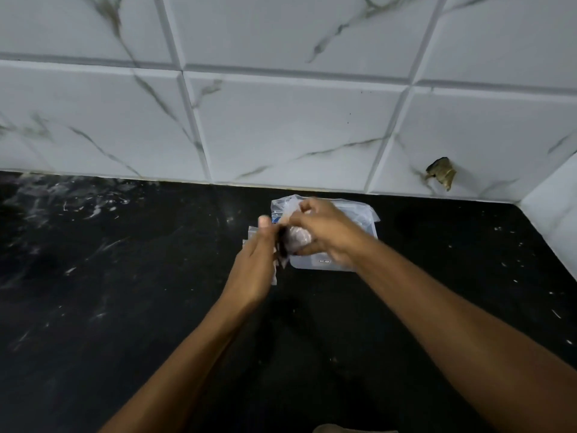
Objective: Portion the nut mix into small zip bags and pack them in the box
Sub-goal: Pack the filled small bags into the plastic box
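Small zip bag (298, 237): held above the clear box (359, 220) near the wall, axis blurred | your left hand (256, 260) pinches its edge | your right hand (324, 228) curls round it.

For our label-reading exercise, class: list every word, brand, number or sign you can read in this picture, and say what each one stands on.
No text can be read here.
Small dark label on the near edge of the clear plastic box: too small and blurred to read.
Blue patch on the plastic bag that the left hand and the right hand hold: blurred, no letters can be made out.
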